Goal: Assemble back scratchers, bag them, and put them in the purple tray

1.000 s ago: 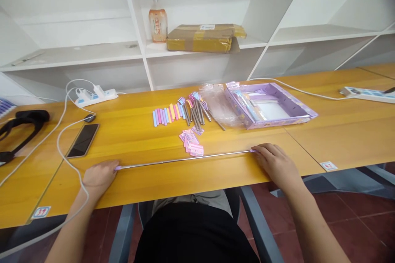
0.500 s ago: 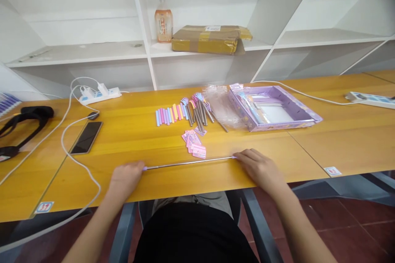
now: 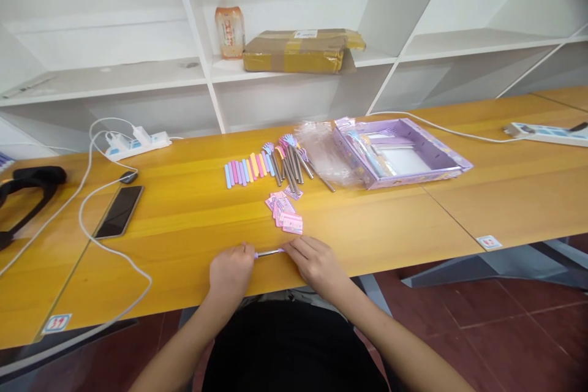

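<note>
A short metal rod (image 3: 269, 253) with purple ends spans the gap between my two hands, above the table's front part. My left hand (image 3: 233, 266) is closed round its left end, and my right hand (image 3: 315, 260) pinches the right end. Just beyond lie pink cards (image 3: 283, 211) in an overlapping pile. Behind them are several metal sticks (image 3: 290, 165) with coloured hand-shaped tips. Pastel tubes (image 3: 247, 169) form a row to their left.
A purple box (image 3: 443, 159) holding packaged items stands at the right, beside clear plastic wrap (image 3: 324, 153). At the left are a phone (image 3: 120, 211), white cables and a power strip (image 3: 140, 145). A bottle (image 3: 230, 30) and taped carton (image 3: 296, 52) occupy the shelf.
Both hands have come toward each other, and the rod between them has become much shorter. The view has shifted slightly.
</note>
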A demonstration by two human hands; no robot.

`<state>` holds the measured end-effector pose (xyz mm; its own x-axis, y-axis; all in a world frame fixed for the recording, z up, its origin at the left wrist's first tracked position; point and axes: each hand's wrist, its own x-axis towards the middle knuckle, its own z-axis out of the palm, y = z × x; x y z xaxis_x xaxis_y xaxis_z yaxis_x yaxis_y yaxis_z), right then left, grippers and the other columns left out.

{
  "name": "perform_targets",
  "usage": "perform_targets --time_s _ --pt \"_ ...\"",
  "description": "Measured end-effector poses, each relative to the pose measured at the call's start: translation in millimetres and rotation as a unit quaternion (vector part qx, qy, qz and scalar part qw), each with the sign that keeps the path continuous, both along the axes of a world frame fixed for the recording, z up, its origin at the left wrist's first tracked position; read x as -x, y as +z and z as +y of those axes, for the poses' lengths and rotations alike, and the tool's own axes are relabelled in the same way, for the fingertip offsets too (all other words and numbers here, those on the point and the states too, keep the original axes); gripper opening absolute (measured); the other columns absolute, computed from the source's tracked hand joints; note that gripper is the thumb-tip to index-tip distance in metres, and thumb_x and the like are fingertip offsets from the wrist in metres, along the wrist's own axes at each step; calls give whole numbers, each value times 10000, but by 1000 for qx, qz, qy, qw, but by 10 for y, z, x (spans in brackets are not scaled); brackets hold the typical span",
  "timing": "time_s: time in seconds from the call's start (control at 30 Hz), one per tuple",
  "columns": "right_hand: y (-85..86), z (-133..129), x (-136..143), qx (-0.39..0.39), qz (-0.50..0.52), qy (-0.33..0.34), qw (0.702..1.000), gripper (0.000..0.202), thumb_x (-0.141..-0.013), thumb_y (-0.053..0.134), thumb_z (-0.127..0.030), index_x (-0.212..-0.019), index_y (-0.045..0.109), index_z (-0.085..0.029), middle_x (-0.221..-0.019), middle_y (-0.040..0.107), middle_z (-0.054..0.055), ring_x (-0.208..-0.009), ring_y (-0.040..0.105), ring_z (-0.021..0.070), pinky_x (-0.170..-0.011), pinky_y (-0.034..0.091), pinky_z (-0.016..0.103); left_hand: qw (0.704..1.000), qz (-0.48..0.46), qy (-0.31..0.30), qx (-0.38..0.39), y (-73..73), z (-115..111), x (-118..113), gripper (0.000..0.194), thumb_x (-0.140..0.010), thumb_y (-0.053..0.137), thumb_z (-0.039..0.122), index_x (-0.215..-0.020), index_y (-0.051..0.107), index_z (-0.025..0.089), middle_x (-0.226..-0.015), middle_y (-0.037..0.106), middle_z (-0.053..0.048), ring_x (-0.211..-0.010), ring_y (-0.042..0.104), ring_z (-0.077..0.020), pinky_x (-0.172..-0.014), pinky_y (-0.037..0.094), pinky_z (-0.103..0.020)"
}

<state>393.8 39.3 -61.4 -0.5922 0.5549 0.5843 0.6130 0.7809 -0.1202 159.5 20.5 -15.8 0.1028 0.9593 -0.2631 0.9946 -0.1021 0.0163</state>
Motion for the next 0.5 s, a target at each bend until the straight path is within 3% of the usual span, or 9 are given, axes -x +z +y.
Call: perform_targets --time_s 0.2,0.5 --pt "-15 33 48 39 44 27 998 191 -1084 545 -103 -1178 705 -151 -908 696 66 -826 582 202 -758 507 333 998 35 -38 -47 -37 53 183 334 -1082 451 279 -1017 764 181 -956 800 -167 -920 781 -334 -751 532 -374" --pt "-10 45 34 49 38 39 997 189 -1087 580 -153 -1232 698 -179 -894 683 58 -796 575 205 -706 498 347 994 29 -49 -92 -88 48 250 268 -1032 523 244 -941 770 190 -902 802 -121 -867 774 -307 -705 494 -343"
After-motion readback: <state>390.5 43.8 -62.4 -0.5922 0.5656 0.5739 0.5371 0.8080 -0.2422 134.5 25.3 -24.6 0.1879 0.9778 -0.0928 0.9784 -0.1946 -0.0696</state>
